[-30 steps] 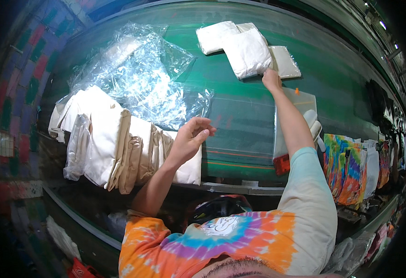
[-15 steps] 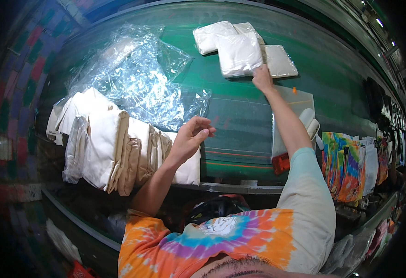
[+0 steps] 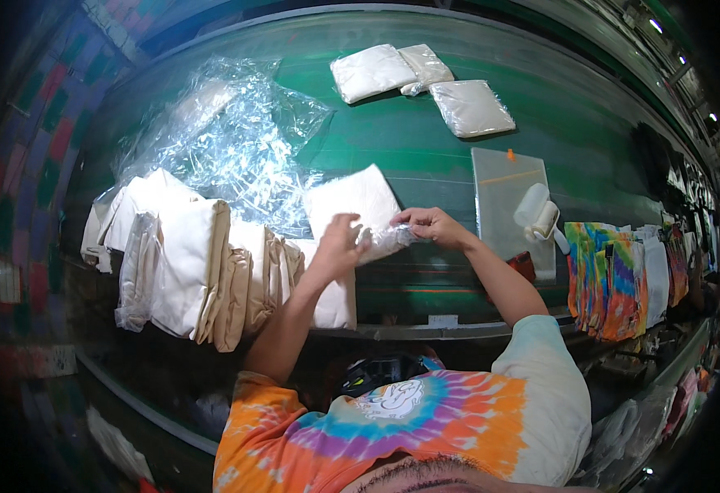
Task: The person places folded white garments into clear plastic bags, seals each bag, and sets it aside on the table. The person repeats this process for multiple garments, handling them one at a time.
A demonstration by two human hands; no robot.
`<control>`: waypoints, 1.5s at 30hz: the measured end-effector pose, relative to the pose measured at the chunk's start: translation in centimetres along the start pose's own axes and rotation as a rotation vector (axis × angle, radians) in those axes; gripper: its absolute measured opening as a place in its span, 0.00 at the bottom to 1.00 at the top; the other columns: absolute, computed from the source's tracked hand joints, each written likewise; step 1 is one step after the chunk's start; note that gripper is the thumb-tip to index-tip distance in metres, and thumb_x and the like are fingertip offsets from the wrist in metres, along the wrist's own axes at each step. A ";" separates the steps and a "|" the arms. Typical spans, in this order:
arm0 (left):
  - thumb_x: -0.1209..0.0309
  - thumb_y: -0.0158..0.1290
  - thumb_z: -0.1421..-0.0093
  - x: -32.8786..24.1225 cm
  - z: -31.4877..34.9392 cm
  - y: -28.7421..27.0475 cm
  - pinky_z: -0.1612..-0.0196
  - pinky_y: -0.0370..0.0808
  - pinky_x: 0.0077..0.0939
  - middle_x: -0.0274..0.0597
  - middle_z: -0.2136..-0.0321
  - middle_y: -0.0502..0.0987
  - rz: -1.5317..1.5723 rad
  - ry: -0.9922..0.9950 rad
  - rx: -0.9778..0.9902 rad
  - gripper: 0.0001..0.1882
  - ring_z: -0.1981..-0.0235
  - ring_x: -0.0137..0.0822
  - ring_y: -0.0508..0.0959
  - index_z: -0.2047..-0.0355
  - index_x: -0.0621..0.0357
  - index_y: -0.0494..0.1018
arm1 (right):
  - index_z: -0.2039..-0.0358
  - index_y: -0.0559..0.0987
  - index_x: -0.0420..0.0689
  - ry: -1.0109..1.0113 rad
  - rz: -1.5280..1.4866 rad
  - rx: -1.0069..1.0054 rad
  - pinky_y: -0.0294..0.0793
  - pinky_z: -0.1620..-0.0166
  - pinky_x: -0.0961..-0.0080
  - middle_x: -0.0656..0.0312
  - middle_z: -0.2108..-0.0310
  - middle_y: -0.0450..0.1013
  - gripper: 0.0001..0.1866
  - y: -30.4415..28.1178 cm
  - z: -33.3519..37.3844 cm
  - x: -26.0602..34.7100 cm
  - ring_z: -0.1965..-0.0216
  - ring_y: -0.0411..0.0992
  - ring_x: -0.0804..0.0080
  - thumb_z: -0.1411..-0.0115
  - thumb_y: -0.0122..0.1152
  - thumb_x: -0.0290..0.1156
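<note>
A folded white cloth in a clear plastic bag [image 3: 351,200] lies tilted on the green table in front of me. At its near edge, my left hand [image 3: 339,251] grips it with bent fingers. My right hand [image 3: 435,226] pinches the crumpled plastic at the bag's right end. Just left of my left forearm stands a row of folded white and beige cloths [image 3: 187,267]. A loose heap of clear plastic bags [image 3: 249,140] spreads out beyond that row.
Several bagged white packs [image 3: 472,108] lie at the far side. To the right are a clear flat sheet [image 3: 503,193], a white roll [image 3: 532,205] and a small red object [image 3: 522,267]. Colourful tie-dyed cloths [image 3: 614,275] hang at the right edge.
My right hand has come back from the far packs, and one white pack now lies near me. My left hand has moved onto it.
</note>
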State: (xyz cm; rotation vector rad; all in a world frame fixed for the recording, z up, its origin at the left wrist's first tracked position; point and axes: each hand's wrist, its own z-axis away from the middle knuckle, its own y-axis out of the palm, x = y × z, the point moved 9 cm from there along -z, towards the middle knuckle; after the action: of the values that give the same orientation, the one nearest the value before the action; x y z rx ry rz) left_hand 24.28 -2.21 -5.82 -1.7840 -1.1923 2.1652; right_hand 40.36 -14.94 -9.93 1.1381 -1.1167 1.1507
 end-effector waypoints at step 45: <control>0.64 0.56 0.39 -1.3 4.4 6.7 0.45 0.67 0.53 0.53 0.49 0.77 -0.503 0.142 0.315 0.17 0.46 0.48 0.76 0.52 0.59 0.75 | 0.56 0.76 0.38 0.161 0.507 -0.193 0.74 0.66 0.72 0.63 0.73 0.77 0.17 -1.6 2.4 -1.3 0.70 0.74 0.77 0.48 0.59 0.17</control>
State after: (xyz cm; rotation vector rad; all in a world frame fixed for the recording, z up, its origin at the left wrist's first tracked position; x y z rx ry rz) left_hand 23.46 -9.73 -8.85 -1.3109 -1.0527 1.7848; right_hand 41.73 -17.56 -11.11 0.6131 -1.3979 1.4542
